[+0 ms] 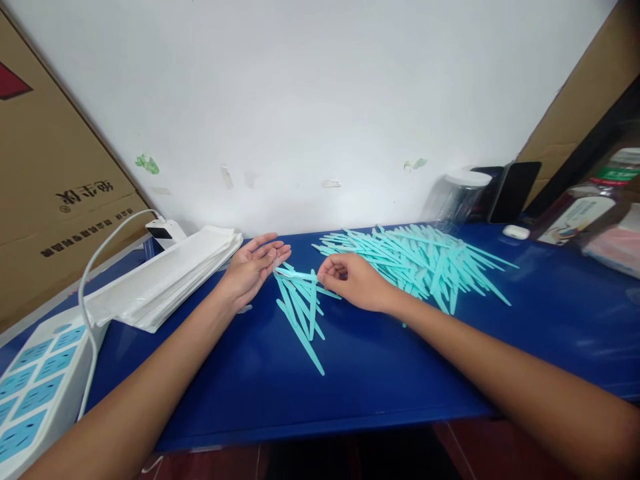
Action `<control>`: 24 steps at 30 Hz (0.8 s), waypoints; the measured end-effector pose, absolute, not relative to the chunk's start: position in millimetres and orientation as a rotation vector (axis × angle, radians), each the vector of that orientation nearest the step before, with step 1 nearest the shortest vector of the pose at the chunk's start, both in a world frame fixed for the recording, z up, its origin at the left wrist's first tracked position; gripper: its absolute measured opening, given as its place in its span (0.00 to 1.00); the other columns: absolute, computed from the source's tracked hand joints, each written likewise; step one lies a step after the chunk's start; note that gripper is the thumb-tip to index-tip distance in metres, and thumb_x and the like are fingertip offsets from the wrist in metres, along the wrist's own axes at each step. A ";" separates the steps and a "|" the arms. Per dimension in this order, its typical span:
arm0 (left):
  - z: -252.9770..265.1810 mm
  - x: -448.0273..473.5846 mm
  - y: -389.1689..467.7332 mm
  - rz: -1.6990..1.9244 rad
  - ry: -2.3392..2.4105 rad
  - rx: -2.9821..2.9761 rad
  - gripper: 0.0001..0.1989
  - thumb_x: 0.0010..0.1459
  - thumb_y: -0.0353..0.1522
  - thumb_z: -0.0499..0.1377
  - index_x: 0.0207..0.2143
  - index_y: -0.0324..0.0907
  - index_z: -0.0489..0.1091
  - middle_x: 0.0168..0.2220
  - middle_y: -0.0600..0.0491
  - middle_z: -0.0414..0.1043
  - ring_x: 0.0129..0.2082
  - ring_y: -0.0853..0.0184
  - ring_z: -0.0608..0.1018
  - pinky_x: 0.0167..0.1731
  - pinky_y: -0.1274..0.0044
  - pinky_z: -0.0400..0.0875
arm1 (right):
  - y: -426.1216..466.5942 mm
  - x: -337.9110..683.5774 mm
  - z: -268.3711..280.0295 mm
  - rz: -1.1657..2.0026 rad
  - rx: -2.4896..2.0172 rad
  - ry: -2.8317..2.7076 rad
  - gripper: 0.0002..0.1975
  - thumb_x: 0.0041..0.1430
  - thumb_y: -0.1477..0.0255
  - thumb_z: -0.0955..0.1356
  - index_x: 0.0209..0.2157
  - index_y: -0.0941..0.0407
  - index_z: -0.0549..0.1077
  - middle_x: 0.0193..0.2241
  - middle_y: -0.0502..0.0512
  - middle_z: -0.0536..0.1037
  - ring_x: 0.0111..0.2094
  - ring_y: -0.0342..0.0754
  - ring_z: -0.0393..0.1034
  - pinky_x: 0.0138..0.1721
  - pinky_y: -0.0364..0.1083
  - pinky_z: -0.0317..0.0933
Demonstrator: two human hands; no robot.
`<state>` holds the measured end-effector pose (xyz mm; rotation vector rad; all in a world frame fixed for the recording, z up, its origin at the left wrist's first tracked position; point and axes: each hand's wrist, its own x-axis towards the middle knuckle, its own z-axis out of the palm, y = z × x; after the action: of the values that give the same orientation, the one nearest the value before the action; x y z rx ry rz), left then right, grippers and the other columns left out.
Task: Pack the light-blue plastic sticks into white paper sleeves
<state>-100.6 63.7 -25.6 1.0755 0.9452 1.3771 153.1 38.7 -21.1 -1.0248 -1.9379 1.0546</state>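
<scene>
A right hand [353,281] is pinching a slim turquoise plastic stick [301,275] above a small loose cluster [313,313], beside a half-curled left hand [253,267] whose grip is unclear; most sticks, seemingly unhandled, are lying in a larger heap [415,260] at right.

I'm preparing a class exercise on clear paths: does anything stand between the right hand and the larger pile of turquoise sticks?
Nothing visible does. The larger pile begins just beyond the right hand and spreads rightward; whether they touch is unclear. The clear jar stands behind the pile, out of that path.
</scene>
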 end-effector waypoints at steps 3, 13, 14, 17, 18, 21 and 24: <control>-24.6 -99.8 62.3 1.379 0.940 1.097 0.17 0.61 0.22 0.65 0.52 0.39 0.73 0.49 0.45 0.80 0.56 0.58 0.82 0.68 0.60 0.68 | 37.0 153.5 -18.3 1.006 -1.040 -1.913 0.04 0.61 0.71 0.69 0.33 0.56 0.76 0.28 0.51 0.79 0.30 0.45 0.71 0.33 0.44 0.65; -20.5 -99.3 57.7 1.300 0.975 1.238 0.21 0.55 0.35 0.75 0.48 0.38 0.76 0.51 0.41 0.83 0.55 0.54 0.83 0.63 0.60 0.73 | 39.2 155.5 -10.8 0.975 -1.091 -1.760 0.08 0.69 0.65 0.66 0.36 0.54 0.70 0.28 0.50 0.80 0.22 0.43 0.67 0.26 0.43 0.62; -20.9 -99.9 57.6 1.293 0.994 1.254 0.21 0.55 0.37 0.76 0.47 0.38 0.77 0.48 0.41 0.84 0.53 0.54 0.84 0.62 0.60 0.74 | 40.2 156.2 -10.9 0.964 -1.080 -1.751 0.08 0.69 0.65 0.66 0.36 0.54 0.69 0.28 0.50 0.80 0.22 0.43 0.67 0.26 0.43 0.62; -22.2 -101.8 56.7 1.240 1.069 1.318 0.24 0.55 0.42 0.75 0.48 0.37 0.79 0.44 0.42 0.85 0.49 0.54 0.85 0.59 0.60 0.77 | 40.6 157.4 -11.0 0.964 -1.045 -1.759 0.09 0.69 0.63 0.66 0.37 0.54 0.70 0.28 0.51 0.79 0.23 0.43 0.68 0.27 0.43 0.63; -22.5 -102.1 56.2 1.220 1.085 1.335 0.25 0.54 0.43 0.75 0.48 0.38 0.80 0.45 0.42 0.85 0.49 0.54 0.85 0.59 0.61 0.77 | 40.2 157.3 -10.8 0.972 -1.035 -1.767 0.10 0.69 0.63 0.66 0.37 0.54 0.69 0.28 0.51 0.79 0.23 0.43 0.69 0.28 0.43 0.63; -22.0 -101.3 54.9 1.163 1.097 1.375 0.27 0.52 0.46 0.75 0.49 0.39 0.81 0.47 0.41 0.84 0.48 0.54 0.85 0.56 0.62 0.79 | 39.6 156.9 -9.1 0.986 -1.007 -1.792 0.11 0.69 0.62 0.66 0.37 0.54 0.69 0.28 0.51 0.79 0.24 0.44 0.69 0.28 0.43 0.63; -17.1 -103.4 55.8 1.154 1.141 1.523 0.28 0.55 0.49 0.72 0.51 0.40 0.81 0.47 0.41 0.84 0.46 0.54 0.85 0.51 0.63 0.80 | 46.4 163.4 -3.9 0.926 -1.017 -1.804 0.10 0.69 0.62 0.66 0.37 0.54 0.70 0.29 0.52 0.80 0.25 0.44 0.70 0.31 0.44 0.65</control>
<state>-103.4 55.8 -17.1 1.5233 1.1408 1.1537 163.4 46.4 -3.9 -1.0172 -1.8042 0.9256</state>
